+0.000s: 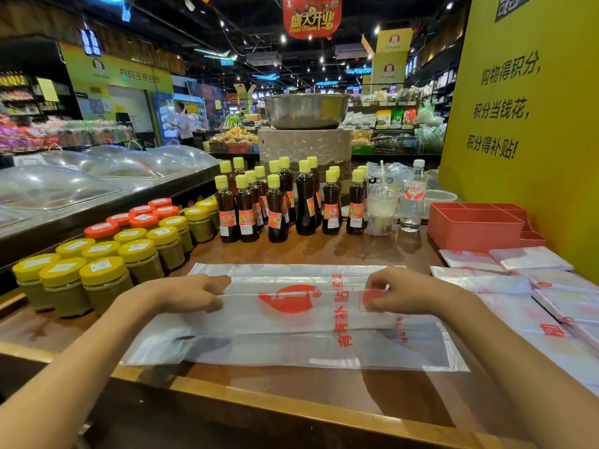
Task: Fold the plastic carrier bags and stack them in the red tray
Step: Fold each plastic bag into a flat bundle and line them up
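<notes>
Here, left hand (191, 294), right hand (393, 291) pinch carrier bag (291, 322); jars (107, 251), bottles (275, 202) behind.

Single head-worn wide view, facing forward and down, close over wooden counter (291, 393)

A translucent carrier bag (291, 319) with red print lies flat, lengthwise across the wooden counter (259, 393). The left hand (191, 294) and right hand (400, 291) each pinch a raised fold along its upper half. Beyond the right fingers (372, 304) stands the red tray (476, 226); folded bags (525, 280) lie just right of them. Yellow-lidded jars (103, 270) stand left of the left fingers (215, 306), dark bottles (275, 205) beyond.
</notes>
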{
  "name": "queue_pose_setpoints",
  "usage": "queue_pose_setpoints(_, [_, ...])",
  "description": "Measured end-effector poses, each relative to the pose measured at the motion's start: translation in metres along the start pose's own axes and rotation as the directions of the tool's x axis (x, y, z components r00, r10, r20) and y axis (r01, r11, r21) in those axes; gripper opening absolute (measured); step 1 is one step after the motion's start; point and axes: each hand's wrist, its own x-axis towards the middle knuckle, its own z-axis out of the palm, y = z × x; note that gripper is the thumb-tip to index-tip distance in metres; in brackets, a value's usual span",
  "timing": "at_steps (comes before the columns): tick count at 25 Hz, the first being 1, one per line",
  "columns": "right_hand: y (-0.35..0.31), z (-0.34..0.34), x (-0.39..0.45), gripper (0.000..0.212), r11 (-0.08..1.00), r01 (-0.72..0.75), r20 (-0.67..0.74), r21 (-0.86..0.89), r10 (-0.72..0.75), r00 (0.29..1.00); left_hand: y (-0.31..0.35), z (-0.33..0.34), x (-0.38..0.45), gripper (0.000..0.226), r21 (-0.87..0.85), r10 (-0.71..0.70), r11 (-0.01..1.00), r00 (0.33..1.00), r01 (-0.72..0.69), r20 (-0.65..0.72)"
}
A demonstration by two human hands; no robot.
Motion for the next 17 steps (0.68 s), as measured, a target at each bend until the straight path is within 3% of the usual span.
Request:
queue_pose_setpoints(2, [0.002,0.008,0.015,0.022,0.996,0.006,-0.090,-0.090,-0.014,0.996,-0.004,0.001,0.016,0.062,0.082,-0.062,0.994,0.997,0.065,-0.037])
queue_pose_setpoints(4, [0.002,0.022,0.026,0.025,0.987,0.008,-0.181,-0.163,-0.038,0.983,-0.005,0.013,0.034,0.053,0.256,-0.093,0.958,0.984,0.130,-0.152])
queue_pose_setpoints(7, [0.001,0.043,0.040,0.036,0.966,-0.026,-0.205,-0.258,-0.029,0.978,0.018,0.037,0.044,0.035,0.424,0.069,0.899,0.918,0.113,-0.389])
queue_pose_setpoints(9, [0.004,0.062,0.043,0.040,0.957,-0.041,-0.193,-0.287,-0.016,0.981,0.036,0.060,0.047,0.039,0.354,0.185,0.935,0.863,-0.007,-0.469])
queue_pose_setpoints(12, [0.008,0.078,0.043,0.040,0.962,-0.073,-0.229,-0.262,0.011,0.973,0.057,0.095,0.052,0.047,0.216,0.273,0.957,0.854,-0.194,-0.443])
queue_pose_setpoints(15, [-0.009,0.090,0.038,0.045,0.985,0.001,-0.256,-0.175,-0.047,0.966,0.062,0.116,0.062,0.057,0.254,0.249,0.953,0.902,-0.164,-0.352])
queue_pose_setpoints(17, [-0.029,0.098,0.037,0.051,0.981,0.113,-0.178,-0.156,-0.141,0.974,0.059,0.118,0.067,0.058,0.263,0.234,0.953,0.912,-0.147,-0.336])
